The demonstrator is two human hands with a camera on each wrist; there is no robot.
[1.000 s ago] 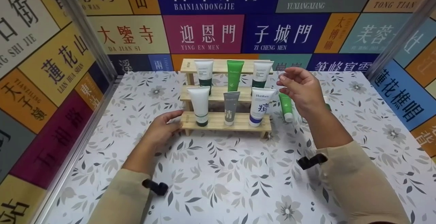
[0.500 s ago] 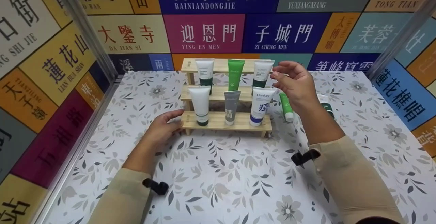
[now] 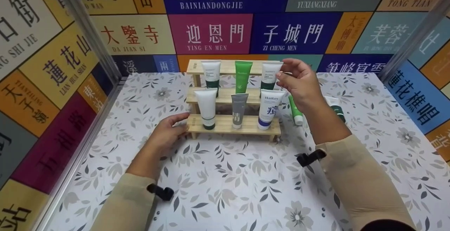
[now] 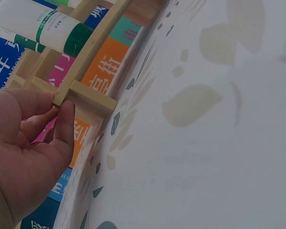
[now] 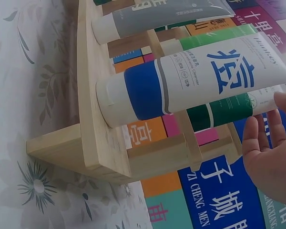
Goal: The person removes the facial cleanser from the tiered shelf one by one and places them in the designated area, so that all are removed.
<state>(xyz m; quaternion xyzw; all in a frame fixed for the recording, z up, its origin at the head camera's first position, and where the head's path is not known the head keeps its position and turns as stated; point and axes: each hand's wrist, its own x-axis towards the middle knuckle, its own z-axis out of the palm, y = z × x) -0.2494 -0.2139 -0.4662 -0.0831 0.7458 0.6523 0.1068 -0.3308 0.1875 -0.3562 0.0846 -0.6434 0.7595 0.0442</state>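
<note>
A three-tier wooden display stand point(image 3: 219, 128) holds several squeeze tubes standing on their caps. My left hand point(image 3: 170, 132) pinches the left end of its lowest shelf between thumb and fingers, as the left wrist view shows. My right hand point(image 3: 302, 87) is at the right edge of the white tube with a dark green base point(image 3: 270, 74), thumb over its front and fingers curled at its side. In front of it stands a white tube with blue print point(image 3: 270, 108). Beside that are a grey tube point(image 3: 239, 109) and a white tube point(image 3: 206, 108). A green tube point(image 3: 242, 76) is behind.
To the right of the stand, a green tube point(image 3: 296, 111) and a white and dark green tube point(image 3: 335, 108) lie on the leaf-patterned tabletop point(image 3: 225, 188). Panels with large printed characters point(image 3: 214, 34) enclose the back and sides.
My right hand has moved left and slightly up, from beside the stand to the edge of the back right tube. The left hand and the tubes have stayed in place.
</note>
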